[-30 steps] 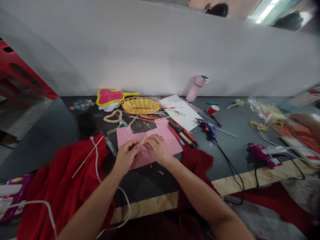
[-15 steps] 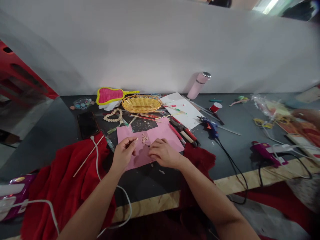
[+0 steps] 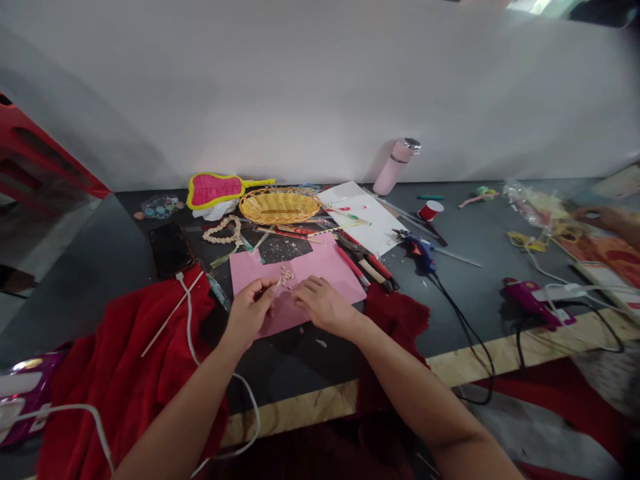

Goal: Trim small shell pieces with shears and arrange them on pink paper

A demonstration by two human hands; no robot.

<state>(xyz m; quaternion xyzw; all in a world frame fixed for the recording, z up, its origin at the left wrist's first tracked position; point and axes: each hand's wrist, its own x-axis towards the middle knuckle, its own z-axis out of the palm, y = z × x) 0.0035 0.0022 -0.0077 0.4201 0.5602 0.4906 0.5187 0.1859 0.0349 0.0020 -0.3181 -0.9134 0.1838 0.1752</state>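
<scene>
Behind everything stands a plain pale wall point(image 3: 300, 87), and against it runs a dark grey table point(image 3: 465, 293) with a light marbled front edge. Right under both hands lies a creased pink sheet point(image 3: 316, 257), and on it, just beyond the fingertips and between the hands, sits a little heap of pale pieces point(image 3: 287, 275). Left hand point(image 3: 249, 308) has thumb and forefinger pinched together on one small pale bit at the heap's near left side, its other fingers curled in. Right hand point(image 3: 323, 303) is palm down with bent fingers, its tips close to the heap; whether it holds anything I cannot tell. Past the left hand are a heart-shaped pale ring point(image 3: 238, 232) and, farther left, a dark phone point(image 3: 171, 250); a red cloth point(image 3: 135, 340) is bunched beside the left forearm. Straight ahead of the hands is a yellow woven basket point(image 3: 280, 208), with a pink-and-yellow paddle shape point(image 3: 215, 190) to its left. Ahead and to the right of the right hand come a red pen point(image 3: 351, 264), pliers point(image 3: 373, 273), a white sheet point(image 3: 383, 230), a blue glue gun point(image 3: 421, 253) and a leaning pink bottle point(image 3: 391, 170). Well off to the right, another person's hand point(image 3: 607, 220) shows, blurred.
</scene>
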